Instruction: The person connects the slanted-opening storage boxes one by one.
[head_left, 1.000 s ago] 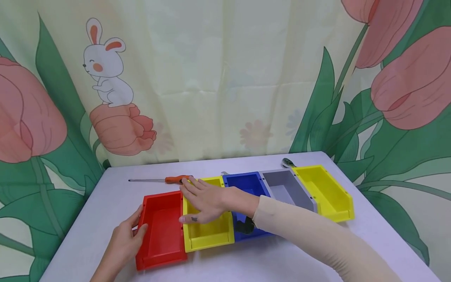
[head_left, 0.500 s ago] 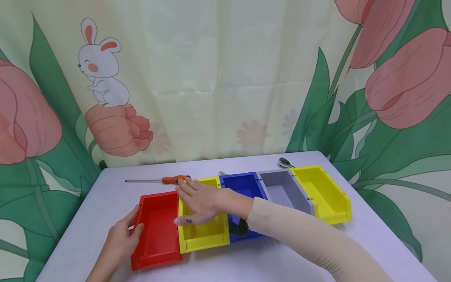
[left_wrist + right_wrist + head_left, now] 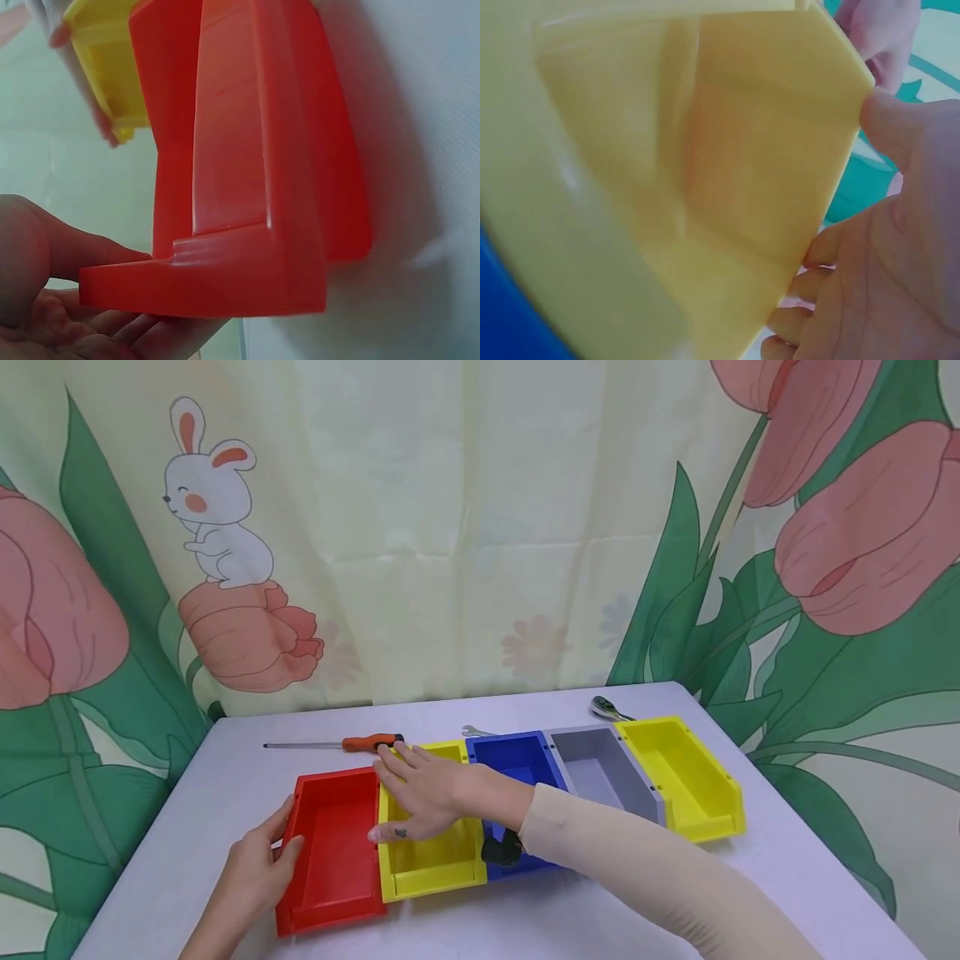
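Observation:
My left hand (image 3: 255, 868) grips the left wall of a red storage bin (image 3: 341, 852), the thumb on the inner side and the fingers outside. In the left wrist view, that bin (image 3: 232, 150) is tilted up beside the white surface. Laid across the neighbouring yellow bin (image 3: 450, 856), my right hand (image 3: 427, 789) has its fingers stretched out. Its thumb and fingertips touch the bin's edge, as the right wrist view of the yellow bin (image 3: 742, 135) shows. A blue bin (image 3: 517, 756), partly under my right forearm, adjoins the yellow one.
A grey bin (image 3: 600, 777) and another yellow bin (image 3: 682, 777) continue the row rightward. Behind it lie an orange-handled screwdriver (image 3: 363, 742), a partly hidden wrench (image 3: 476, 731) and a ratchet (image 3: 604, 707). A printed curtain (image 3: 420, 568) hangs behind the table (image 3: 225, 777).
The right part of the bin row has shifted slightly toward me, showing more of the wrench and ratchet. The view has turned a little. Both hands keep their places on the bins.

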`<state>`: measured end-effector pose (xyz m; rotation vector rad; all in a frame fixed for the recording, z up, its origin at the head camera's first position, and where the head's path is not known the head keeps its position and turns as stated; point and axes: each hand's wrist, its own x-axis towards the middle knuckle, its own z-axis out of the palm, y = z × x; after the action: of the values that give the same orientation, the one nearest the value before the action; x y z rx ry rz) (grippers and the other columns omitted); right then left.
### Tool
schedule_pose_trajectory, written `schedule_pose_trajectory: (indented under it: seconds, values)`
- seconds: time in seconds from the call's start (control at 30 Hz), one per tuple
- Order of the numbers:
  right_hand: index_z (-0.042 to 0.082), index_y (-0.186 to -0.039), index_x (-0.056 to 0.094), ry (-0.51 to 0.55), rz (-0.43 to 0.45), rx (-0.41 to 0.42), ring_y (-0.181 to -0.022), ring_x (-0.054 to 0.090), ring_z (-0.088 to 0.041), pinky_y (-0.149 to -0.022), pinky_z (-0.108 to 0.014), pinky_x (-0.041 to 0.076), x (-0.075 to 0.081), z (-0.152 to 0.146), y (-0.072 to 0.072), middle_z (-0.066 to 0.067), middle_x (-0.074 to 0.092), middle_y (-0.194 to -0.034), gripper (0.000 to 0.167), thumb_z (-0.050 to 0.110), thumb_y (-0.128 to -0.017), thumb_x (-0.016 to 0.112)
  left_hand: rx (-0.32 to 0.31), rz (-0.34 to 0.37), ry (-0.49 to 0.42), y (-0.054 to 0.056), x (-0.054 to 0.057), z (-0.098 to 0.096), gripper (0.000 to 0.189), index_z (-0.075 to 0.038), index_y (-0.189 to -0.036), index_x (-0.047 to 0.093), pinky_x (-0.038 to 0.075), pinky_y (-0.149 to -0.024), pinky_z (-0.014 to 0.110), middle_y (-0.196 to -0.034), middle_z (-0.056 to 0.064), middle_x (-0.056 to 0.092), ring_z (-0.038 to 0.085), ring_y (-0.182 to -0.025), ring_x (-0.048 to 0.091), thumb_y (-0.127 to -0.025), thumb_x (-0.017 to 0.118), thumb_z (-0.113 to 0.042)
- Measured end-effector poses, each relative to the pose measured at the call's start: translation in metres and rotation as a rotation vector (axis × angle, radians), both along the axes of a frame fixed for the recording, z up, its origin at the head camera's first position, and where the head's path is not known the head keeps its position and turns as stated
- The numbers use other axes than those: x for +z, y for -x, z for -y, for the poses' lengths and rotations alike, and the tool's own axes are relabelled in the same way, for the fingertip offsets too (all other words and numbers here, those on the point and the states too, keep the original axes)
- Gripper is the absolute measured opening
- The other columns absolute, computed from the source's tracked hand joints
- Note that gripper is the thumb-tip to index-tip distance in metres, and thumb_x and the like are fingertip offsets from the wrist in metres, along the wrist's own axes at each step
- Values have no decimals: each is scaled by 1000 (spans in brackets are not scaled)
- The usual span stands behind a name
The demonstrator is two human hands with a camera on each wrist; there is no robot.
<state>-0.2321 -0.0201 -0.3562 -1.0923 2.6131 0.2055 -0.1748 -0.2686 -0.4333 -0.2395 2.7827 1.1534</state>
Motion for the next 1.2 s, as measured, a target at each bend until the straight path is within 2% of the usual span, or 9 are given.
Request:
schedule_pose_trajectory:
  seconds: [0.3, 0.57, 0.77, 0.97, 1.2]
  values:
    - [16, -172, 13, 29, -3, 14, -170, 0, -28, -139, -42, 10, -23, -3, -7, -2, 2, -182, 97, 77, -101, 37, -7, 20, -52, -6, -3, 3, 87, -5, -169, 16, 67, -88, 49, -161, 36, 41, 57, -134, 56, -100, 69, -12]
    - [17, -172, 14, -9, -43, 2, -170, 6, -28, -139, -43, 13, -28, 2, -9, -2, 6, -182, 99, 80, -99, 37, -13, 35, -73, -4, 1, 6, 88, -6, -170, 14, 67, -89, 48, -162, 35, 39, 55, -134, 57, -101, 69, -15]
    - [16, -172, 10, 34, -18, -16, -170, 1, -27, -139, -44, 11, -36, 0, -12, -1, 0, -182, 100, 80, -99, 35, -17, 37, -67, -4, -1, 5, 89, -6, -170, 13, 67, -88, 48, -162, 35, 38, 56, -135, 55, -101, 68, -13]
    - [17, -172, 10, 38, -26, -23, -170, 0, -26, -140, -44, 11, -35, 7, -15, -1, 1, -182, 99, 81, -100, 32, -14, 34, -33, -3, 1, 11, 88, -7, -170, 13, 67, -90, 50, -163, 34, 37, 57, -138, 51, -102, 67, -14]
    - [18, -172, 10, 33, -36, -14, -170, -1, -26, -140, -43, 7, -37, 17, -14, -1, 0, -182, 98, 81, -100, 31, 12, 66, -31, -1, 2, 20, 88, -7, -170, 11, 67, -89, 50, -164, 36, 35, 59, -138, 50, -102, 67, -14]
